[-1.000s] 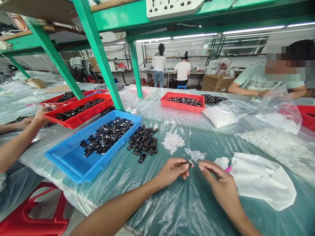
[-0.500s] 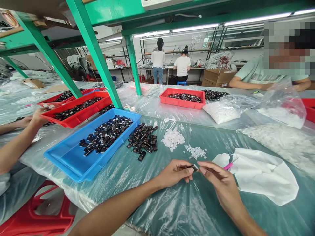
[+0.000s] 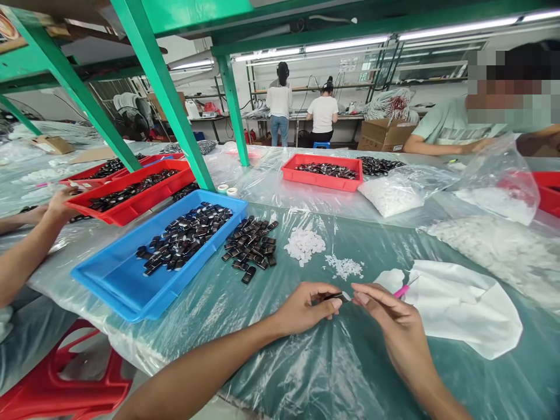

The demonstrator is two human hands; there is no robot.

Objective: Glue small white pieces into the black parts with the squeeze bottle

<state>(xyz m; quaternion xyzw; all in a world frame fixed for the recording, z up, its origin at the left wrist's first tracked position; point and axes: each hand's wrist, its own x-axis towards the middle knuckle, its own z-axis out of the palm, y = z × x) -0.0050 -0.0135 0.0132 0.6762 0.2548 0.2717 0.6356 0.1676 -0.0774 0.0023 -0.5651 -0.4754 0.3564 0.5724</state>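
Note:
My left hand [image 3: 306, 306] pinches a small black part [image 3: 333, 297] just above the plastic-covered table [image 3: 306, 373]. My right hand [image 3: 391, 318] is closed, its fingertips pressed to a small white piece at the end of that part, with a pink tool [image 3: 402, 289] held in the same hand. A loose pile of black parts [image 3: 251, 244] lies ahead of my left hand. Beside it sit two small heaps of white pieces [image 3: 305, 243]. A blue tray [image 3: 131, 274] with more black parts stands to the left.
A white cloth [image 3: 464, 315] lies right of my hands. Red trays [image 3: 131, 201] of black parts and bags of white pieces [image 3: 391, 201] sit farther back. Another person's arm [image 3: 26, 256] reaches in at left; another sits at far right. Green shelf posts [image 3: 175, 111] rise from the table.
My two hands have closed together, the right fingertips now touching the end of the black part. The view has tipped down slightly.

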